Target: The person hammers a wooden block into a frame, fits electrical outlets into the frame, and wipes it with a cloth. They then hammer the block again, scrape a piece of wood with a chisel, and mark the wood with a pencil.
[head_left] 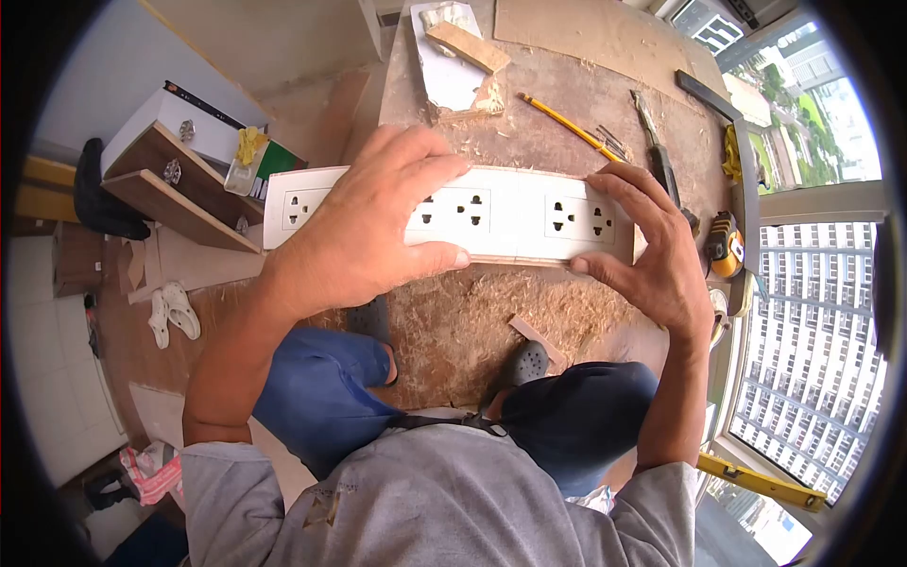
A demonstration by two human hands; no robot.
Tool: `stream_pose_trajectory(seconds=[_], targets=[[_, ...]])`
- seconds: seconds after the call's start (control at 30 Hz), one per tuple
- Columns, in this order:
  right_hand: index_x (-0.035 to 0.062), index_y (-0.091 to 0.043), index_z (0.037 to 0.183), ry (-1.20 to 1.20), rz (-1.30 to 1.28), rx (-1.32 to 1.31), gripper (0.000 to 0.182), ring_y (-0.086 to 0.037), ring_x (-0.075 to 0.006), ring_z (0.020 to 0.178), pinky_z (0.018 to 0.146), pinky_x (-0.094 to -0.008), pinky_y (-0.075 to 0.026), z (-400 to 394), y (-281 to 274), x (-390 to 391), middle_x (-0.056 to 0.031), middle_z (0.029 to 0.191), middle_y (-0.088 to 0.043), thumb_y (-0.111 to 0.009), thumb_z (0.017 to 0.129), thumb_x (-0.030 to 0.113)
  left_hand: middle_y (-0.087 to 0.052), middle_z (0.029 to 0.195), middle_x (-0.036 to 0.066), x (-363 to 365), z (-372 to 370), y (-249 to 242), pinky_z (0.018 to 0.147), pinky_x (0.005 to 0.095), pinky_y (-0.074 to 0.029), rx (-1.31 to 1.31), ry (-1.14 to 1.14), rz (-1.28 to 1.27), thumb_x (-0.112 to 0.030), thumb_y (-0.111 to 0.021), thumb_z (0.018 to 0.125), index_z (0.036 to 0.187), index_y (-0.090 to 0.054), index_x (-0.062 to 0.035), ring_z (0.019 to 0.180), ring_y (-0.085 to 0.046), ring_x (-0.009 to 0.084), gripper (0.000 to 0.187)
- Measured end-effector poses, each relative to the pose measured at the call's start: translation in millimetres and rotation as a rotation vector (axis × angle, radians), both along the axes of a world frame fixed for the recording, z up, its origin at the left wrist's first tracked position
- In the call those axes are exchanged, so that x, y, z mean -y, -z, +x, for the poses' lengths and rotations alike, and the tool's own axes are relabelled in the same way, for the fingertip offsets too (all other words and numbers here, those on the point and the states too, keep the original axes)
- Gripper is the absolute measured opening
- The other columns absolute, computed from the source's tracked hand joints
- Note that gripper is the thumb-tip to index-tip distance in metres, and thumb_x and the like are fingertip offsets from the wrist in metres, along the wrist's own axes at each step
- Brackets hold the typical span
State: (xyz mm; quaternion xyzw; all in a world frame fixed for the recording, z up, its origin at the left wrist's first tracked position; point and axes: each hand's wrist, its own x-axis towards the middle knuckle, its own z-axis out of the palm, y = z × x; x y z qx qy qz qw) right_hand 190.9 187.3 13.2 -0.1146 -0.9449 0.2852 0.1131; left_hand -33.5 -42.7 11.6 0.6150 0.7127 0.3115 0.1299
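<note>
A long white panel [518, 215] with several black-holed power outlets set in it is held up level in front of me. My left hand [378, 213] lies across its left part, fingers over the top edge and thumb on the lower edge, covering some outlets. At the right end, my right hand [652, 236] grips the panel between fingers on top and thumb below. A pencil [572, 126] and a chisel [657, 146] lie on the wooden work surface [529, 85] just beyond the panel.
A white board with a wood offcut [468, 47] on it lies at the back. A yellow tape measure [726, 244] sits at right by the window. Wood shavings [472, 307] cover the floor near my feet. A spirit level [761, 480] is at lower right, an open wooden drawer [184, 180] at left.
</note>
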Motion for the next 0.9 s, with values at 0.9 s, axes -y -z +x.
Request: stream_pose_trajectory(seconds=[0.9], targets=[[0.0013,-0.062,0.141,-0.121,0.091,-0.008,0.076,-0.055,-0.0403,0.132,0.116,-0.0486,-0.044,-41,-18,50,-0.0167,0.141,-0.059,-0.091,0.076,0.029,-0.056,0.144,0.011,118,-76,-15,0.122,0.0399,-0.034,-0.009,-0.167,-0.142,-0.022,-0.09,0.074,0.146,-0.062,-0.0024,0.138,-0.05,0.0294,0.079]])
